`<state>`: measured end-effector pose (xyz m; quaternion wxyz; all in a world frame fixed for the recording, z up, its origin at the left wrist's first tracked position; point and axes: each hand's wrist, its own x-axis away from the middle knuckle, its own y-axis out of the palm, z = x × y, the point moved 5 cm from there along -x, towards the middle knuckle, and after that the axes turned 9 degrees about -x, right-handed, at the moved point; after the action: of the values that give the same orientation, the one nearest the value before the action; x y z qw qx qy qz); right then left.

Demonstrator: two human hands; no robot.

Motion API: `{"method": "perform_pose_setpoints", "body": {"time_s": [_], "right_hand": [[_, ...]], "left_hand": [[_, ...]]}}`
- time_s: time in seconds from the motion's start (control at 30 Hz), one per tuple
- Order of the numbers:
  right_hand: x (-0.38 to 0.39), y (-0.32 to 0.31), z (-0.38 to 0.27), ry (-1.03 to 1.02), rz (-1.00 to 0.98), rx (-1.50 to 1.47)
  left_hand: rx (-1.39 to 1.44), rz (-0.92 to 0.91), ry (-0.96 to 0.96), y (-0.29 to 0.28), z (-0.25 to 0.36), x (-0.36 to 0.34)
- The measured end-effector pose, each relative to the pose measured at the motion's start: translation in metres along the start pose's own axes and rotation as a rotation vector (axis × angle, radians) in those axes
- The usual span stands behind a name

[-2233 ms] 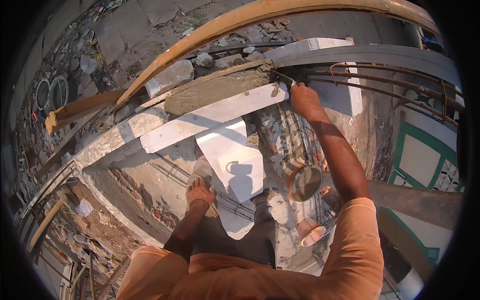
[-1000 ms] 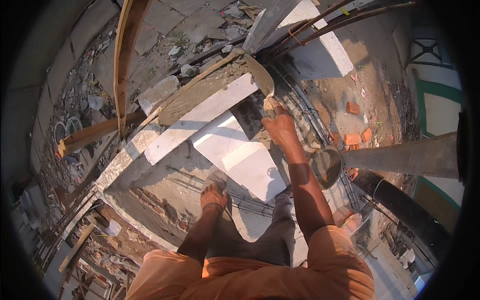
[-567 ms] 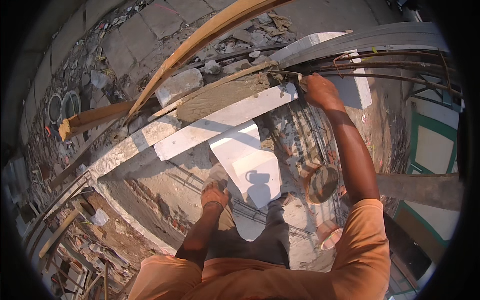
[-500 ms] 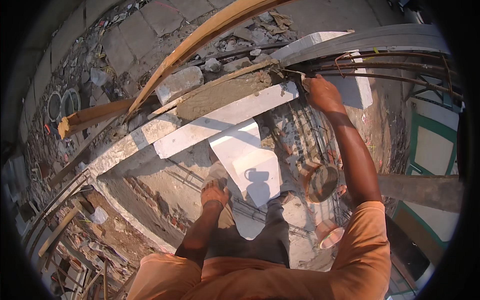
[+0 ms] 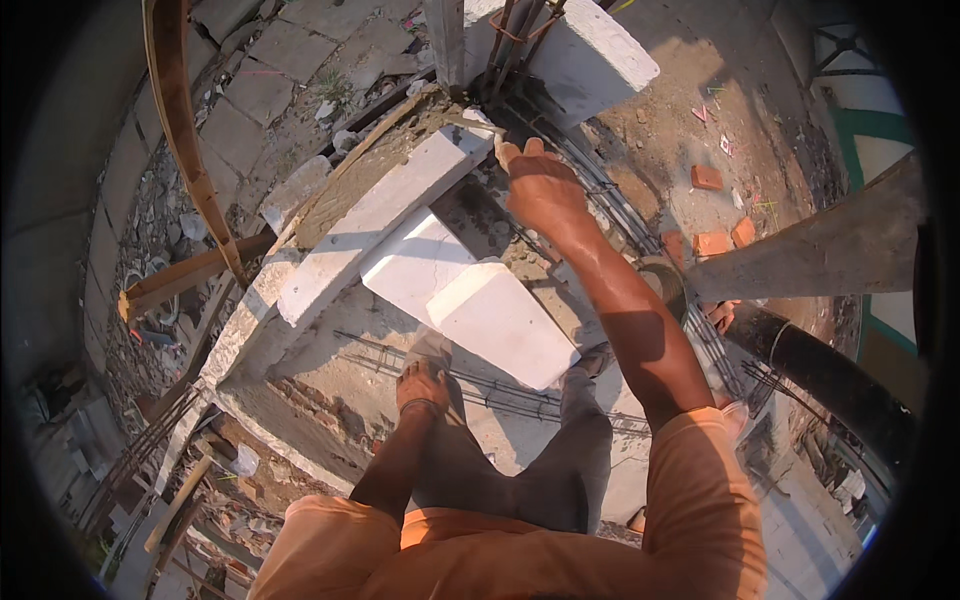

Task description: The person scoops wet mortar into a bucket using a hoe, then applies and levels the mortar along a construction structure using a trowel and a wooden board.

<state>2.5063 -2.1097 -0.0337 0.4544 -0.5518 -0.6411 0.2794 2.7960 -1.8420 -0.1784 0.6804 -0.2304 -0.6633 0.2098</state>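
Observation:
My right hand (image 5: 543, 190) is closed around a trowel (image 5: 478, 124), whose thin pale blade is seen nearly edge-on. It is at the far right end of a long white block (image 5: 390, 225), beside wet grey mortar (image 5: 385, 165) spread behind that block. Bent over my left knee, my left hand (image 5: 422, 388) lies with its fingers loosely apart and holds nothing. Between my knees and the long block, a white block (image 5: 415, 258) butts against it, and another white block (image 5: 505, 322) overlaps that one toward my right foot.
Steel bars (image 5: 515, 45) rise at the far corner beside another white block (image 5: 600, 60). A wooden plank (image 5: 185, 130) slants on the left. Red bricks (image 5: 706, 177), a grey board (image 5: 820, 240) and a black pipe (image 5: 840, 370) are at right, near another person's hand (image 5: 722, 315).
The view has swung, so the long block now slopes more steeply. My right hand, still at the block's far end, appears further left. My left hand stays on the knee.

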Motion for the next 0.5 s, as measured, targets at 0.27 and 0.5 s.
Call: {"method": "perform_pose_setpoints", "body": {"time_s": [0.27,0.5], "right_hand": [[0.398,0.036,0.217,0.789,0.048,-0.446],[0.365,0.088,0.356,0.614,0.089,-0.156]], "left_hand": [[-0.092,0.257,0.347,0.011,0.097,-0.005],[0.302,0.434,0.626,-0.011,0.352,-0.045]]}}
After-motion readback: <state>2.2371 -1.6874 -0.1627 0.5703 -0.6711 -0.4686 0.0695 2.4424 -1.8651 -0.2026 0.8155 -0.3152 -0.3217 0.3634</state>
